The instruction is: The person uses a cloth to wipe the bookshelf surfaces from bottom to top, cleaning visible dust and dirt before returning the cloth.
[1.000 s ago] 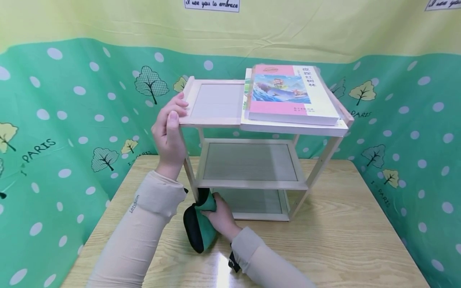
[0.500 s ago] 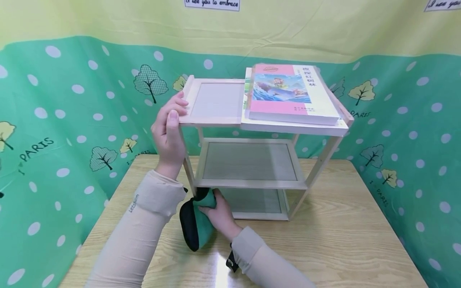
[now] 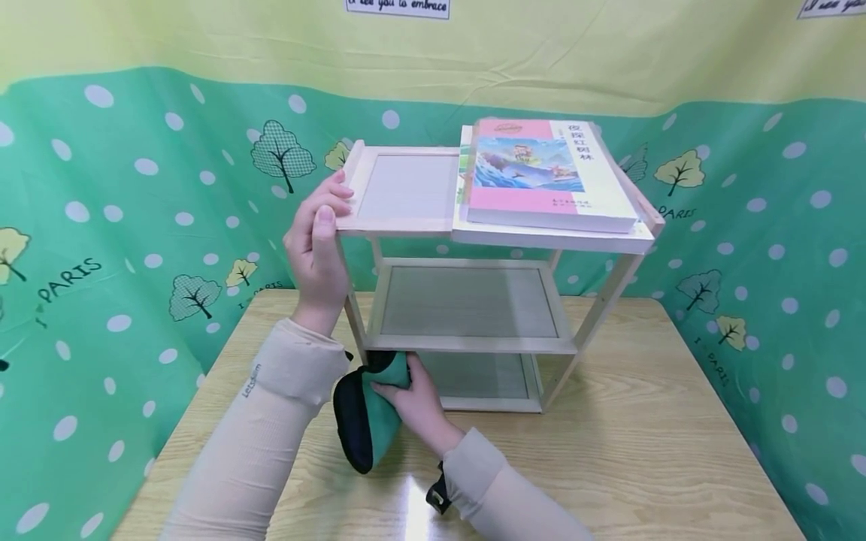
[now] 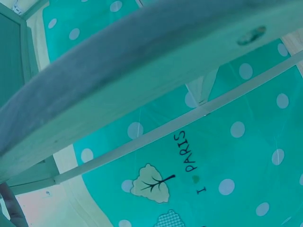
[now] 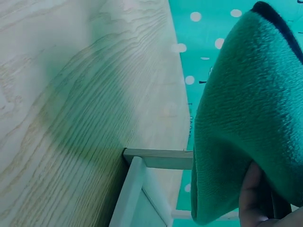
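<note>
A small three-tier wooden shelf rack (image 3: 473,346) stands on the table. My left hand (image 3: 319,248) grips the top tier's left front corner, thumb at the front and fingers over the side rail. Low at the rack's front left leg, my right hand (image 3: 418,402) grips a soft green and black cloth (image 3: 386,421), folded against the leg. The right wrist view shows the cloth's fuzzy green face (image 5: 251,94) with a dark edge; finger (image 5: 251,194) presses into its fold. Part of the leg is hidden behind the cloth. The left wrist view shows a rack leg (image 4: 142,61) close up.
Two stacked books (image 3: 534,176) lie on the right half of the top tier, the upper one pink and white. A wood-grain tabletop (image 3: 649,421) lies under the rack. Green patterned fabric (image 3: 169,225) hangs behind and at both sides.
The cloth and my right hand have crept slightly up the leg, and the cloth's lower end has swung a little left. My left hand, the rack and the books stay put.
</note>
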Demonstrator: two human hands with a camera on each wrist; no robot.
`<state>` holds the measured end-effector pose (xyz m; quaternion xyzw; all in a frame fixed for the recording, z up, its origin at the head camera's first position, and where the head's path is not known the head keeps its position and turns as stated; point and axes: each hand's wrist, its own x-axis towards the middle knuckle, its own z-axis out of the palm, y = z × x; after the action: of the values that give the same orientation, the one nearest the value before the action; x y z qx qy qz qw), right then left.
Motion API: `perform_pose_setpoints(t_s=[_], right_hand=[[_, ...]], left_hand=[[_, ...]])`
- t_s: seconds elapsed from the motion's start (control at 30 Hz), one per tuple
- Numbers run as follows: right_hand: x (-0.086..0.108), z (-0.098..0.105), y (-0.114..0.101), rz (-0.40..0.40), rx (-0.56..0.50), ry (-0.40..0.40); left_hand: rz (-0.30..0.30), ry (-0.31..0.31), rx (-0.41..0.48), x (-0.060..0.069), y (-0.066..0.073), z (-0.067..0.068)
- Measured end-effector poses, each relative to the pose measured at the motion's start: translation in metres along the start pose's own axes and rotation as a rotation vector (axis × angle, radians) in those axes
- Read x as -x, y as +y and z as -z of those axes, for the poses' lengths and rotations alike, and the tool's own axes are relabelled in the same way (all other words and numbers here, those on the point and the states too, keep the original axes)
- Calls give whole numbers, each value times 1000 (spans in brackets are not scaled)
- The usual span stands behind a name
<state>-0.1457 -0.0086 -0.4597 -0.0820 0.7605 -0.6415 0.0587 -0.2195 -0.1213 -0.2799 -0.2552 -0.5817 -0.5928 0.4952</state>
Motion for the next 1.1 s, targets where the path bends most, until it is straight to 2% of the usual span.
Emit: perform_pose_setpoints(t_s=[0.5,0.77,1.1], right_hand=[[15,26,3,-1,3,-80],[25,50,15,23,58,-32],[35,95,18,-25,130,50]], left_hand=[[16,-11,-25,0,0,1],[15,-3,-25,1,1,3],[1,-8,-22,0,1,1]])
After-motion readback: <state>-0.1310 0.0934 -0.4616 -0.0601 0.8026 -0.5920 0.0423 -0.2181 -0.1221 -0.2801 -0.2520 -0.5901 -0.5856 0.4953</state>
